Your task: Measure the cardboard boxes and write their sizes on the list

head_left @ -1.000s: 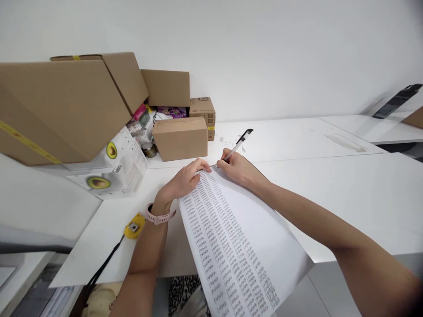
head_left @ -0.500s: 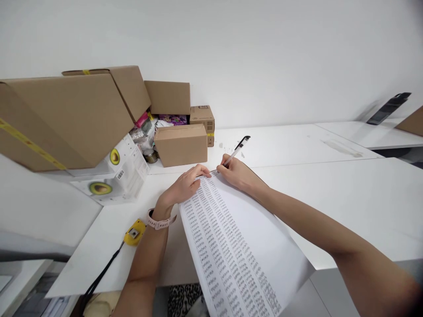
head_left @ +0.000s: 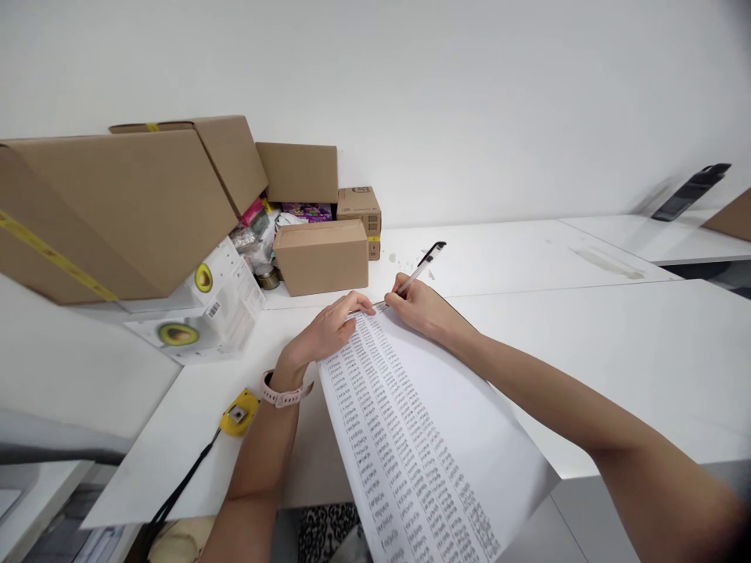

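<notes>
A long white printed sheet (head_left: 422,438) with dense columns of small text lies on the white table (head_left: 616,344) and hangs over its near edge. My right hand (head_left: 423,306) is closed round a clear pen with a black cap (head_left: 419,268), its tip at the sheet's top edge. My left hand (head_left: 325,332) rests flat on the sheet's top left corner, fingers stretched out beside the pen tip. A pink watch (head_left: 284,395) is on my left wrist.
Cardboard boxes crowd the left: a large tilted box (head_left: 117,207), a small closed box (head_left: 321,256), others behind. A white avocado-printed carton (head_left: 203,309) lies under the large box. A yellow device on a black cord (head_left: 238,410) sits near the table's front edge.
The view has tipped slightly between one second ago and now, so everything sits lower in the picture. Both hands keep their places on the sheet; the pen barely shifts.
</notes>
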`<state>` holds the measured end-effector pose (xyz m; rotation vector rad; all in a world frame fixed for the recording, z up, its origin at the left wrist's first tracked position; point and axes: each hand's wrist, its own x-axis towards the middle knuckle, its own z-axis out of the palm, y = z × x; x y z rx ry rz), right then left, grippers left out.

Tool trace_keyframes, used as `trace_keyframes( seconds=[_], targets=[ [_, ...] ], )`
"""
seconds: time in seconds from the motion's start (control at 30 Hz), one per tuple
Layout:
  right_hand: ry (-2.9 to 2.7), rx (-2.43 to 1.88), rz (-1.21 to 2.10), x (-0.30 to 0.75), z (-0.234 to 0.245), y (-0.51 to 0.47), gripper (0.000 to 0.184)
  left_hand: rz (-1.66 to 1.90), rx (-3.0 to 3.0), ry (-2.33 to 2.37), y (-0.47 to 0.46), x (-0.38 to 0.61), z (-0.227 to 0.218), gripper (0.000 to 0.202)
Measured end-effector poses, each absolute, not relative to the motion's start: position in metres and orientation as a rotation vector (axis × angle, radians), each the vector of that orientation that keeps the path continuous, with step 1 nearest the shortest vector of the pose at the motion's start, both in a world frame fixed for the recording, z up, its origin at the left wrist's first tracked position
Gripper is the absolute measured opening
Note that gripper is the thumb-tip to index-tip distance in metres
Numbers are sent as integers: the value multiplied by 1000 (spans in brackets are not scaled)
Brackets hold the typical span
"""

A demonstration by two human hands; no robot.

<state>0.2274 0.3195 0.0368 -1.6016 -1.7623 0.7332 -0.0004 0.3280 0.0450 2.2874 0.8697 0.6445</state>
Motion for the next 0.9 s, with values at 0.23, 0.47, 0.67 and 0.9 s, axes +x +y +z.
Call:
trace_keyframes(
  seconds=[0.23, 0.47, 0.67, 0.9],
  targets=[
    [-1764, -1599, 731, 227, 38, 318, 16, 648, 2301, 870, 329, -1, 44, 36],
    [-1730, -1594, 699, 227, 36, 321, 14, 641, 2291, 868, 329, -1, 44, 37],
    [-1742, -1596, 707, 228, 35, 321, 16, 636, 2296, 880, 328, -1, 45, 37],
    [-1732, -1597, 712, 228, 35, 322, 16, 643, 2303, 871, 329, -1, 44, 38]
  ],
)
